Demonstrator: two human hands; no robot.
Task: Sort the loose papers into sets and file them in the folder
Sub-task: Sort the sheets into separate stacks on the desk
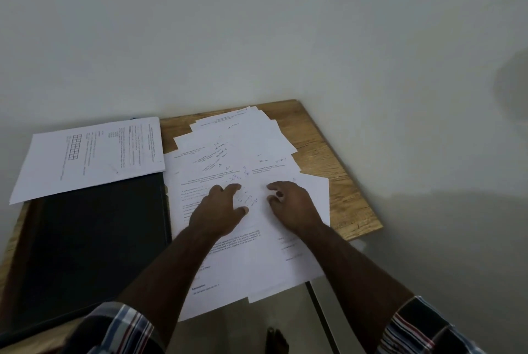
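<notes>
On the right half of the wooden bench [337, 153], loose papers [243, 148] lie fanned in an overlapping spread, the nearest sheets overhanging the near edge. Both hands press down on this spread — the left hand [220, 208] flat with fingers extended, its grip open, the right hand [291, 205] with fingers bent at the tips, holding nothing. To the left lies the dark folder [94, 239], with 1 printed sheet [91, 153] across its far end.

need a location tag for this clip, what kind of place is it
Probably a home or small office desk corner: a wooden table pushed against plain white walls, strewn with printed papers beside a dark folder.
</notes>
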